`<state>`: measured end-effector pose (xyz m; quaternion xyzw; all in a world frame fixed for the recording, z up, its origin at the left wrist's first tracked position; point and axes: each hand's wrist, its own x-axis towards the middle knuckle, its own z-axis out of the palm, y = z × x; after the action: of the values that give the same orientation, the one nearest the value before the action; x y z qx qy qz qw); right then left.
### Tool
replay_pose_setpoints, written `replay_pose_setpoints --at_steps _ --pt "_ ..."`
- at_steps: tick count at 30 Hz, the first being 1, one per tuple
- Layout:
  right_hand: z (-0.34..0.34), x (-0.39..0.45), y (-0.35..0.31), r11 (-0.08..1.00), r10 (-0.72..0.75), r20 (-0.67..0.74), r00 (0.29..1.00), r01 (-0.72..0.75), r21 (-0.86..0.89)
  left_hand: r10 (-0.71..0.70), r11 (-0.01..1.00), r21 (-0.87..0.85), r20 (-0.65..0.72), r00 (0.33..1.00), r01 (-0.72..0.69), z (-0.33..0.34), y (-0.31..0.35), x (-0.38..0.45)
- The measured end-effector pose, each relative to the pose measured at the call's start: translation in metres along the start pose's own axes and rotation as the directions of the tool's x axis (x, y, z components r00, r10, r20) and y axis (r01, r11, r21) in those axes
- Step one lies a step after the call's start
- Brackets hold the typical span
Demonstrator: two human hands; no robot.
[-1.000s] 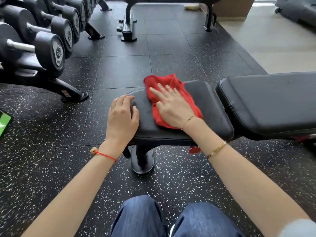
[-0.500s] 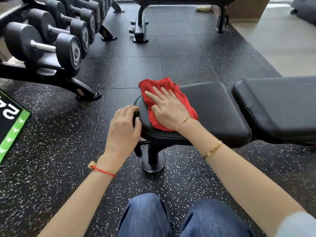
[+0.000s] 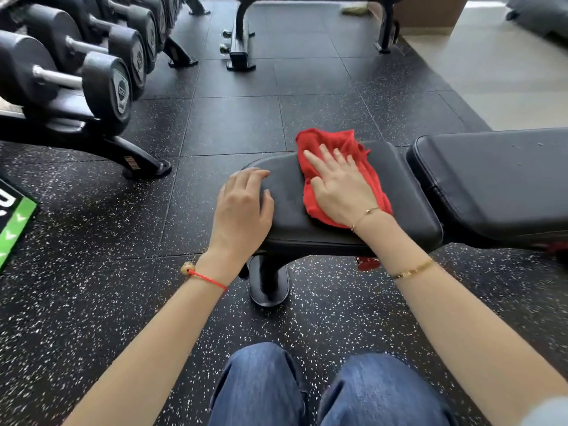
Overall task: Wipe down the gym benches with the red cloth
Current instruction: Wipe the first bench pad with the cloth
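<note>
A red cloth [image 3: 325,142] lies crumpled on the black seat pad [image 3: 408,198] of a gym bench. My right hand [image 3: 341,186] presses flat on the cloth with its fingers spread, near the pad's far edge. My left hand [image 3: 242,210] rests on the rounded left end of the seat pad, its fingers curled over the edge. The bench's longer back pad [image 3: 498,179] runs off to the right, separated from the seat by a narrow gap.
A dumbbell rack [image 3: 101,84] with several dumbbells stands at the left. Another bench frame [image 3: 241,44] stands at the back. A green and black mat [image 3: 15,229] lies at the left edge. The bench's foot [image 3: 269,287] and my knees in jeans [image 3: 261,385] are below.
My right hand slid the red cloth towards the seat's left end, then back right to the pad's middle. My left hand stayed on the seat's left end.
</note>
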<state>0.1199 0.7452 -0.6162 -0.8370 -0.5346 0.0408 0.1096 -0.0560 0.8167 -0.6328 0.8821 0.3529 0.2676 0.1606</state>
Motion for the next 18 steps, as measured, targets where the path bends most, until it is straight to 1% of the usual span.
replay_pose_setpoints --at_steps 3,5,7,10,12,14,16,18 --pt "0.002 -0.036 -0.001 0.991 -0.132 -0.013 0.991 0.132 0.016 0.000 1.000 -0.006 0.002 1.000 0.000 0.008 0.006 0.014" --pt "-0.002 -0.057 0.013 0.988 -0.150 -0.021 0.988 0.151 0.031 -0.001 1.000 -0.008 0.004 1.000 0.001 0.014 0.009 0.020" --pt "-0.007 -0.062 0.032 0.995 -0.093 -0.032 0.995 0.095 0.045 0.015 1.000 0.004 0.016 1.000 -0.015 0.019 0.011 0.023" --pt "-0.011 -0.040 0.057 0.998 0.054 -0.030 0.998 -0.053 0.043 0.034 0.999 0.033 0.021 0.999 -0.035 0.024 0.010 0.021" --pt "-0.013 -0.013 0.061 0.989 0.148 -0.021 0.989 -0.148 0.032 0.028 0.999 0.040 0.007 1.000 -0.028 0.026 0.010 0.020" --pt "-0.013 0.009 0.053 0.983 0.181 -0.013 0.983 -0.181 0.009 0.015 0.999 0.042 -0.012 1.000 -0.014 0.028 0.011 0.020" --pt "-0.010 0.014 0.040 0.991 0.133 -0.010 0.991 -0.133 0.013 0.008 0.999 0.044 -0.026 1.000 -0.007 0.029 0.011 0.021" --pt "-0.005 -0.003 0.029 0.999 0.027 -0.015 1.000 -0.027 0.022 0.005 0.999 0.041 -0.036 0.999 -0.003 0.030 0.009 0.021"
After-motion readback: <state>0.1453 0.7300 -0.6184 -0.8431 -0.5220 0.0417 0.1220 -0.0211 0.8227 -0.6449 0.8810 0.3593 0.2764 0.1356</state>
